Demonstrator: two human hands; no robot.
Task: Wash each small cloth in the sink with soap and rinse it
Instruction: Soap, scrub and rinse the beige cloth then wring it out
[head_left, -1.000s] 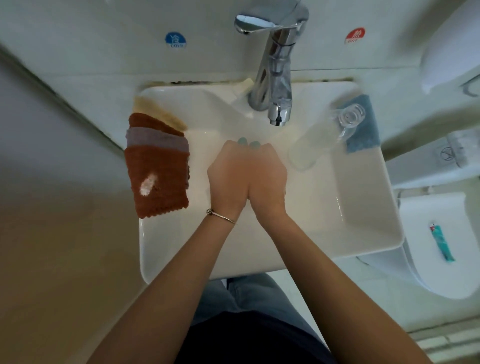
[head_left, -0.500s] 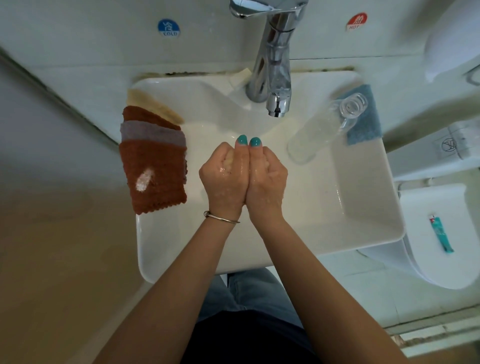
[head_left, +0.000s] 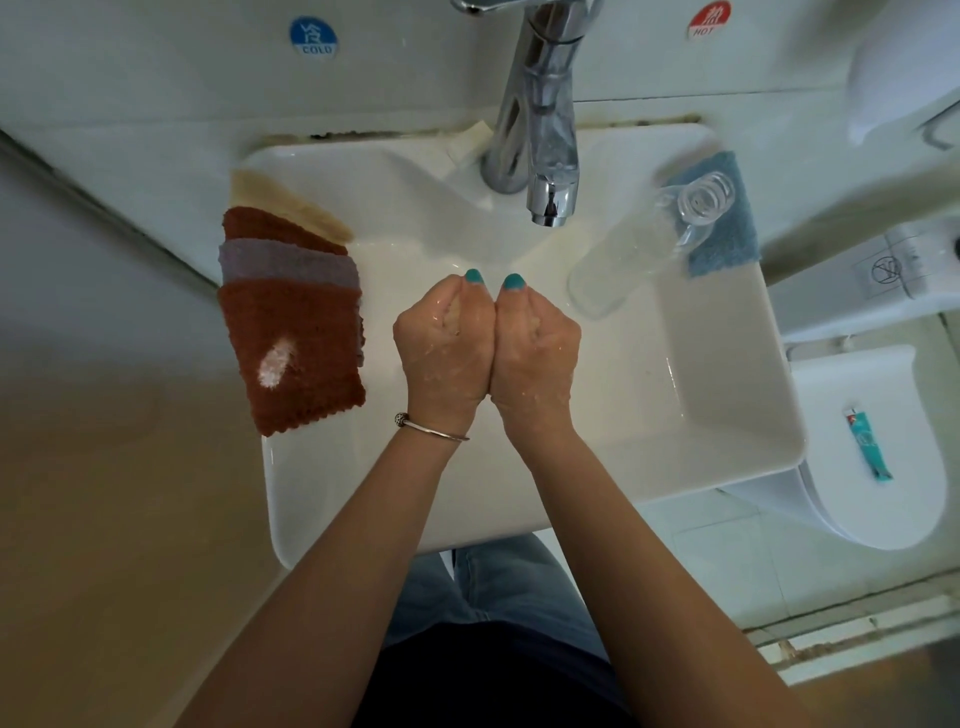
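Clearly both grips—left hand (head_left: 444, 345), right hand (head_left: 535, 345)—bunch a wet pale cloth (head_left: 453, 312): soft, light, soapy-slick, so hold w/ full fists.

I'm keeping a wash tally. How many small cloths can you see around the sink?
5, maybe 6. Four overlap on the left rim: cream cloth, rust cloth, mauve cloth, big rust cloth. A blue cloth lies under the bottle. The hands may hide another.

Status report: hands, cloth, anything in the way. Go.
Left hand and right hand wet, side by side over the sink, each gripping pale cloth. Unwashed stack of cloths on left rim. Bottle leaning nearby, clear of the hands.
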